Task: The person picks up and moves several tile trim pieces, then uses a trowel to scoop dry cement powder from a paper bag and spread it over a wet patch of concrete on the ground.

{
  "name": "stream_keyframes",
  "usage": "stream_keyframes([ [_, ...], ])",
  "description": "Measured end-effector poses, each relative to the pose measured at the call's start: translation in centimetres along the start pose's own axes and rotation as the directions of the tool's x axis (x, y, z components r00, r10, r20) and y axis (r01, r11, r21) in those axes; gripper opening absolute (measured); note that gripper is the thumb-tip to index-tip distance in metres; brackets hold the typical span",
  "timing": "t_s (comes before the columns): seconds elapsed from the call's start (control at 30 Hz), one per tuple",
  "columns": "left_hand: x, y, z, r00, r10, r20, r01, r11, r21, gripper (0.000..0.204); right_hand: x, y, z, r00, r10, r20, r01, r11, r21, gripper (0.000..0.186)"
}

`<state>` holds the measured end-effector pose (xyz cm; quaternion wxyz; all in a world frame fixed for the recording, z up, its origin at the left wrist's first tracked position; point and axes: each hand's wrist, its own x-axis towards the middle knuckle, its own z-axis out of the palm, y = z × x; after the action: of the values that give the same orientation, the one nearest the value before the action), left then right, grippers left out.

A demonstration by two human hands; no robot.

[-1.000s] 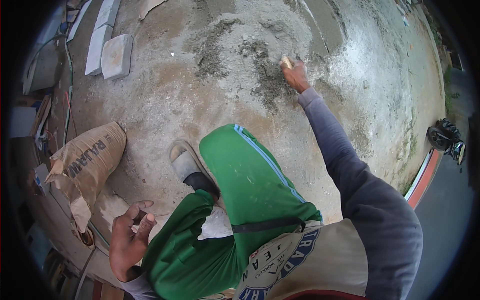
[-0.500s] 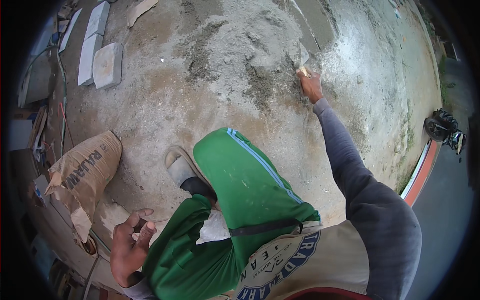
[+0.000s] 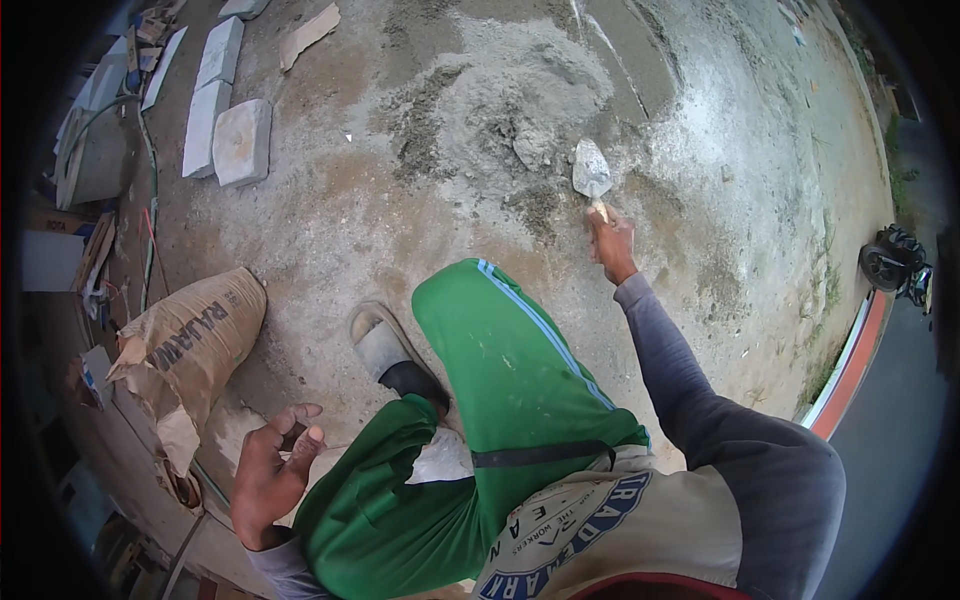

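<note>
My right hand grips the light handle of a trowel, its pointed metal blade facing away from me. The blade is at the near right edge of a heap of grey mortar mix on the ground. Whether mix lies on the blade I cannot tell for sure. My left hand hangs beside my left knee, fingers loosely curled and apart, with nothing in them. Close to it, a brown paper sack lies on its side with a crumpled, torn end.
Several pale blocks stand at the far left, with a torn cardboard piece beyond. A green hose runs along the left side. My sandalled foot rests on the ground ahead. At the far right is a parked motorcycle.
My right hand has drawn the trowel back toward me and slightly left, so its blade now shows in full. My left hand stays by the knee. The view has shifted a little.
</note>
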<state>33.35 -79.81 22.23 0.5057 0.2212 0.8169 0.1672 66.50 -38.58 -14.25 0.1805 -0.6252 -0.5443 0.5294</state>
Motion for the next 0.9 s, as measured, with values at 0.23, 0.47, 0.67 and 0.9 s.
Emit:
stream_keyframes([
  [0.23, 0.7, 0.9, -0.1, 1.000, 0.009, 0.006, -0.009, 0.999, 0.040, 0.038, 1.6, -3.7, 8.4, 0.979, 0.059, 0.195, -0.075, 0.994, 0.073, 0.051],
  [0.47, 0.3, 0.8, -0.1, 0.999, -0.041, 0.015, 0.041, 0.999, 0.012, 0.041, -1.1, -9.2, 4.8, 0.888, -0.363, 0.282, 0.459, 0.746, -0.483, 0.047],
  [0.67, 0.4, 0.5, 0.1, 0.999, -0.018, 0.033, 0.017, 1.000, 0.019, 0.038, 9.0, -12.2, 5.2, 0.851, -0.466, 0.243, 0.525, 0.732, -0.434, 0.048],
  [0.9, -1.0, -2.0, 0.5, 0.997, 0.053, -0.059, -0.054, 0.999, -0.010, 0.034, 5.1, -15.5, 4.7, 0.680, -0.298, 0.670, 0.733, 0.255, -0.631, 0.047],
])
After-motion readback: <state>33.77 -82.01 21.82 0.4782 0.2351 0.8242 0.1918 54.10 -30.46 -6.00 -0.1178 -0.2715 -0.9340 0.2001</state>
